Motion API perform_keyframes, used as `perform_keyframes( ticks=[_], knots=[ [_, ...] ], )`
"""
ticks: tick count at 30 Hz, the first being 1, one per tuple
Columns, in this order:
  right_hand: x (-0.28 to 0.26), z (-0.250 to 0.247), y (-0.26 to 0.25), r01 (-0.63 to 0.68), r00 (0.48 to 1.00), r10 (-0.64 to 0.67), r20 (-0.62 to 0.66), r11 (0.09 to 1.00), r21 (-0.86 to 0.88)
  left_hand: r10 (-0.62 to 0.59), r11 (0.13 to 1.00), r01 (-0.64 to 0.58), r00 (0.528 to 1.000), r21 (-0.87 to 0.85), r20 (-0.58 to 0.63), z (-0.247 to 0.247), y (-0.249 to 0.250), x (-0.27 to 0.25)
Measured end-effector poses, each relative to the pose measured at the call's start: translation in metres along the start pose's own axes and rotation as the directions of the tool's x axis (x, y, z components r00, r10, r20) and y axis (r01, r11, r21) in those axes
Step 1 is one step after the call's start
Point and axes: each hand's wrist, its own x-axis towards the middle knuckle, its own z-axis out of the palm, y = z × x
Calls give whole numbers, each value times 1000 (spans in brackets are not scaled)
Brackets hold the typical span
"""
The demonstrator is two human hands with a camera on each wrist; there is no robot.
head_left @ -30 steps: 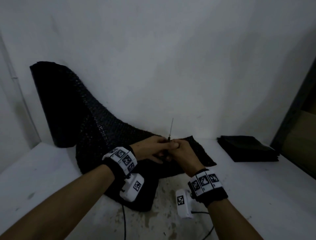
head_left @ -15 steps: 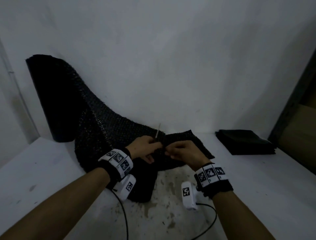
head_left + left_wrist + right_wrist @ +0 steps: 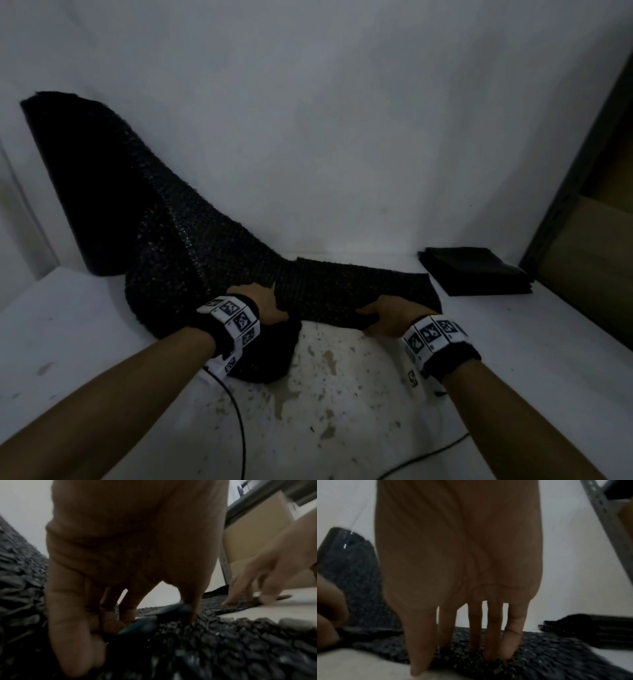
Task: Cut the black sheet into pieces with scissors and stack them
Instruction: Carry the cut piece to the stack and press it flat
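Observation:
The black woven sheet unrolls from a roll leaning on the wall and lies flat across the table towards the right. My left hand rests on the sheet near its middle fold. In the left wrist view its fingers curl round dark scissors, which are blurred. My right hand sits at the sheet's near edge. Its straight fingers press down on the sheet, with the thumb at the edge. The scissors are hidden in the head view.
A stack of cut black pieces lies at the back right of the white, stained table. A dark shelf frame and a cardboard box stand at the right. Cables trail near the front.
The hands have moved apart and down onto the sheet. The scissors blade that stood up between them has dropped out of the head view. The sheet's right part now lies spread out flat.

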Motion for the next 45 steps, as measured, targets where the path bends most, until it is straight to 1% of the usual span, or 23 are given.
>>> perform_keyframes(
  ticks=[4, 6, 8, 9, 10, 12, 13, 15, 17, 19, 20, 21, 23, 27, 29, 32, 34, 36, 37, 39, 41, 43, 45],
  knots=[
    [-10, 2, 8, -36, 999, 36, -21, 999, -7, -19, 999, 18, 1000, 30, 15, -2, 1, 6],
    [-13, 2, 9, -56, 998, 56, -22, 998, -32, -27, 997, 33, 997, 73, -75, -4, 7, 3],
    [-14, 4, 9, -60, 998, 58, -39, 997, -53, -10, 997, 27, 975, 78, -220, -5, 19, -1],
    [-15, 4, 7, -61, 997, 58, -49, 997, -55, 36, 999, -24, 959, 47, -280, -5, 27, -2],
    [-16, 4, 5, -58, 997, 55, -55, 997, -56, 119, 992, -123, 944, 7, -309, -5, 36, -2],
    [-19, 2, -2, -58, 998, 56, -38, 997, -51, 309, 929, -350, 914, -125, -263, -5, 57, -1],
    [-20, 1, -5, -58, 998, 57, -27, 998, -35, 375, 889, -413, 904, -198, -205, -5, 69, 0],
    [-20, -1, -5, -22, 1000, 22, -1, 994, 109, 464, 838, -479, 877, -260, -123, -2, 92, -1],
    [-21, -2, -2, 6, 997, -34, 68, 925, 381, 505, 838, -508, 861, -200, -69, 1, 108, -1],
    [-28, -4, 8, 5, 997, -46, 64, 850, 527, 496, 862, -493, 868, -120, -2, 2, 114, 1],
    [-32, -5, 15, 24, 999, -43, 24, 849, 527, 486, 870, -482, 874, -101, 21, 1, 113, 1],
    [-36, -7, 24, 37, 999, -25, -32, 887, 460, 474, 878, -469, 880, -95, 34, -1, 110, 1],
    [-42, -9, 45, 8, 997, 11, -72, 967, 255, 458, 886, -453, 888, -97, 40, -6, 102, 2],
    [-51, 2, 73, -84, 994, 73, 84, 988, 130, 448, 888, -446, 894, -109, -5, -7, 85, 8],
    [-56, 7, 74, -81, 994, 70, 80, 987, 136, 487, 861, -491, 871, -131, -59, -5, 82, 5],
    [-57, 8, 72, -82, 996, 74, 52, 982, 172, 611, 767, -616, 786, -180, -93, -5, 83, -3],
    [-56, 9, 70, -87, 996, 81, 43, 977, 193, 631, 745, -636, 770, -200, -99, -5, 81, -6],
    [-55, 9, 67, -107, 994, 95, 57, 958, 266, 606, 748, -620, 784, -236, -138, 0, 77, -5],
    [-55, 9, 68, -120, 992, 102, 70, 927, 355, 588, 746, -608, 793, -271, -161, 2, 74, -4],
    [-55, 10, 70, -128, 991, 90, 95, 822, 555, 542, 747, -567, 822, -347, -177, 7, 65, 0],
    [-58, 10, 72, -110, 993, 64, 94, 757, 644, 490, 743, -522, 851, -420, -192, 9, 57, 3],
    [-59, 13, 75, -79, 995, 31, 90, 793, 604, 407, 712, -454, 888, -536, -212, 7, 55, 5],
    [-60, 17, 79, -31, 993, -28, 111, 866, 499, 275, 680, -291, 952, -673, -134, 1, 56, 5]
  ],
)
